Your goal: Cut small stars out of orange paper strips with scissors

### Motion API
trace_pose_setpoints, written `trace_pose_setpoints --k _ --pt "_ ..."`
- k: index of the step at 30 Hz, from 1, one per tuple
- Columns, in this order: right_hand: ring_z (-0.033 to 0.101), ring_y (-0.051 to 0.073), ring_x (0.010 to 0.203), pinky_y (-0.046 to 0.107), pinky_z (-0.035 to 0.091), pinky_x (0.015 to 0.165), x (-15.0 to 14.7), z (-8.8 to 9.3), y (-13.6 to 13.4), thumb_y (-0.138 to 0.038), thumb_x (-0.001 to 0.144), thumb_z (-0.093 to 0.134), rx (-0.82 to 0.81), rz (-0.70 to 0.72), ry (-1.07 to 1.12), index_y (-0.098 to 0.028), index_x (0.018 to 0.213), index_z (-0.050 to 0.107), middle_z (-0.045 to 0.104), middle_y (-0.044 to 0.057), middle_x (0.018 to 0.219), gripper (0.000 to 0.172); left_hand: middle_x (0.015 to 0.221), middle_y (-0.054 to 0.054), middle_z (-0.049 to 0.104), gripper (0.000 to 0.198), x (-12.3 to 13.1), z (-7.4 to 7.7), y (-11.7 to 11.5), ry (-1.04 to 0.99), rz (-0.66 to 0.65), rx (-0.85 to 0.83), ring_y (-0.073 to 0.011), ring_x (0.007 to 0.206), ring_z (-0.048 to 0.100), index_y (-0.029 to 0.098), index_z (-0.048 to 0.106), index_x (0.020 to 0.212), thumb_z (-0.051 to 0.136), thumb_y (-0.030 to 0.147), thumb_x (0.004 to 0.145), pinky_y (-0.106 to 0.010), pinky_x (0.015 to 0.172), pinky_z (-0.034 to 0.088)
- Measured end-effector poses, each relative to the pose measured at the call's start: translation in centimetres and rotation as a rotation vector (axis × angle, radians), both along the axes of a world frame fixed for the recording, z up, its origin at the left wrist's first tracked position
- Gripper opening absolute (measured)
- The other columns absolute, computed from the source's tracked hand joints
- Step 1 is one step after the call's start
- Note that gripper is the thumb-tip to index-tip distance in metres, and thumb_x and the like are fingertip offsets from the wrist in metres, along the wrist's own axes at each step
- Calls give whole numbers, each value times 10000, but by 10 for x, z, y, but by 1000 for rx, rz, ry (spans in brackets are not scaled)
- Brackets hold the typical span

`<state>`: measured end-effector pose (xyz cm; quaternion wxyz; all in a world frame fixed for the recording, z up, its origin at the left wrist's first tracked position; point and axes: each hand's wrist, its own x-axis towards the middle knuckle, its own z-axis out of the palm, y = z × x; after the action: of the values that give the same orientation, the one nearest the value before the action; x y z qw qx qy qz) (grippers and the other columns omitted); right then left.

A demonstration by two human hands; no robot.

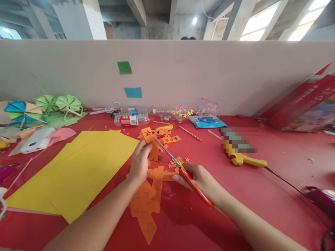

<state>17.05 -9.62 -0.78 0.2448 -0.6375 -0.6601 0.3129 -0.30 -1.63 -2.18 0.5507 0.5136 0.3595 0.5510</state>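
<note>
My left hand point(140, 157) pinches a piece of orange paper point(154, 152) above the middle of the table. In my right hand point(201, 179) are scissors point(193, 184) with red handles, their blades reaching up to the orange paper. Whether the blades are parted is too fine to tell. Below the hands lie orange paper scraps point(143, 198) with faint drawn lines. Small orange cut-out stars point(174, 164) are heaped beside the scissors. Behind the left hand, more orange scraps point(171, 139) show star-shaped holes.
Yellow paper sheets point(86, 164) spread at the left, with folded paper pinwheels point(68, 103) behind. Plastic bottles point(133, 120), a blue packet point(208, 122) and a striped straw point(190, 133) lie along the white partition point(167, 73). A corded yellow glue gun point(246, 160) rests at the right.
</note>
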Motion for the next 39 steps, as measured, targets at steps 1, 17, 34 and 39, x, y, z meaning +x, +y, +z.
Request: trace_pose_setpoints --k 1,17,34,39 --pt "201 115 558 231 192 473 0 0 0 -539 758 610 -1 2 -8 -223 590 284 252 -65 583 484 692 26 629 128 0 -1 0 2 1 -7 -119 482 561 230 565 879 502 334 839 -249 479 434" --pt "219 101 539 229 190 475 -1 0 -1 -612 745 604 -66 23 33 -224 599 293 252 -70 583 518 570 50 496 106 -6 7 5 -3 55 13 -72 416 412 201 571 757 565 303 787 -172 349 322" --pt "299 92 511 216 214 470 2 2 -1 -579 763 618 -128 47 144 -212 610 352 330 -68 563 478 537 64 485 178 -8 13 7 0 45 -11 -55 404 388 204 485 715 584 331 790 -149 328 188" --pt "302 91 498 217 207 462 1 2 0 -581 759 618 -136 44 135 -214 603 350 337 -69 547 481 539 70 427 201 -10 16 7 44 103 -45 -48 421 341 194 501 686 625 339 752 -156 350 173"
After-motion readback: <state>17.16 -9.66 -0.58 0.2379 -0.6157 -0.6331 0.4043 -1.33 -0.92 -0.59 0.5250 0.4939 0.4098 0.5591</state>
